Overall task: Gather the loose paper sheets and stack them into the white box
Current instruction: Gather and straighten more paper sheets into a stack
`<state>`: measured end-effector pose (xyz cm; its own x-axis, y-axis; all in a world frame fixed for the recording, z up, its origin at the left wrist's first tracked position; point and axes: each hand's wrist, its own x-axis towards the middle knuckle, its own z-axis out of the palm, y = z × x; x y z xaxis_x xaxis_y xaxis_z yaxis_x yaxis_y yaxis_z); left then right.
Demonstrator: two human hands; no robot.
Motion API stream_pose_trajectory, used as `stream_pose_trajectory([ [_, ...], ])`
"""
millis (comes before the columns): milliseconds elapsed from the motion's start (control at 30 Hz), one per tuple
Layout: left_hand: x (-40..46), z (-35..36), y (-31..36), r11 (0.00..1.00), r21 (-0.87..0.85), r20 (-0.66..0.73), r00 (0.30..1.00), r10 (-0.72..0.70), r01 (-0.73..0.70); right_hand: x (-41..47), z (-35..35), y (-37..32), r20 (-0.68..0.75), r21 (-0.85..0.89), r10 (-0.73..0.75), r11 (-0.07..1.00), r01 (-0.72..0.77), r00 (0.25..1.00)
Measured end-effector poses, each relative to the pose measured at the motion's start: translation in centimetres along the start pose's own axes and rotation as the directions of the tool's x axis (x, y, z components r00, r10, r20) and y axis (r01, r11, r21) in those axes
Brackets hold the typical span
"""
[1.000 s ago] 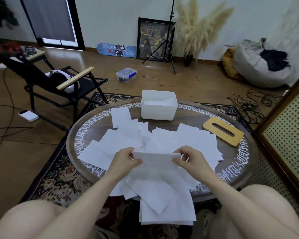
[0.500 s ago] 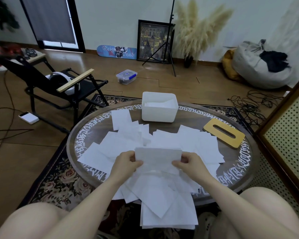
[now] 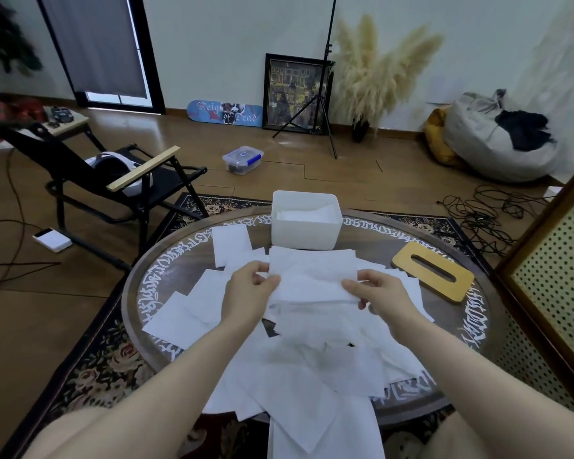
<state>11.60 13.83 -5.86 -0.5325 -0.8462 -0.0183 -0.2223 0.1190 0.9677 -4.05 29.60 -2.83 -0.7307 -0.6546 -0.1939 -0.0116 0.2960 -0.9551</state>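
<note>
Left hand [image 3: 251, 286] and right hand [image 3: 376, 289] each pinch one short end of a small bundle of paper sheets [image 3: 312, 276], thumbs on top and fingers curled under, holding it level above the bench [image 3: 444, 392] and just short of the white box [image 3: 305, 233]. Bundle sags a little between the two grips and its edges are not squared; judged very light, thin and limp, likely to fan out or slip sheet over sheet if held at one corner only. Two opposite ends look like the right place to hold; a firmer pinch near the middle of each end should keep the layers together during lowering. Box stands open at the far side of the bench and already holds some white sheets; its opening looks only slightly wider than the bundle, so alignment will matter. Many loose sheets [image 3: 193, 309] remain scattered and overlapping on the bench, some hanging over the near edge. Yellow slotted lid [image 3: 434, 276] lies flat to the right of the box, apart from it.
</note>
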Motion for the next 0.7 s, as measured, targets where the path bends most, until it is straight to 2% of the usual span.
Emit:
stream_pose_trajectory([
  [167,3.6,0.8,1.6,0.996,0.069,-0.066,0.996,0.068,-0.063,3.0,-0.2,-2.1,-0.045,-0.018,-0.029,0.999,0.028,0.999],
  [300,7.0,1.5,2.4,0.995,0.083,-0.100,0.993,0.056,-0.048,5.7,-0.2,-3.6,-0.047,-0.044,-0.097,0.994,0.095,0.994],
  [467,11.8,2.3,3.0,0.991,0.132,-0.040,0.998,0.040,-0.034,9.9,-0.2,-4.5,-0.042,-0.070,-0.100,0.993,0.097,0.994],
  [700,17.3,3.6,4.9,0.968,0.242,-0.087,0.992,0.086,-0.063,17.3,-0.1,-5.7,-0.168,-0.286,-0.221,0.944,0.167,0.961],
])
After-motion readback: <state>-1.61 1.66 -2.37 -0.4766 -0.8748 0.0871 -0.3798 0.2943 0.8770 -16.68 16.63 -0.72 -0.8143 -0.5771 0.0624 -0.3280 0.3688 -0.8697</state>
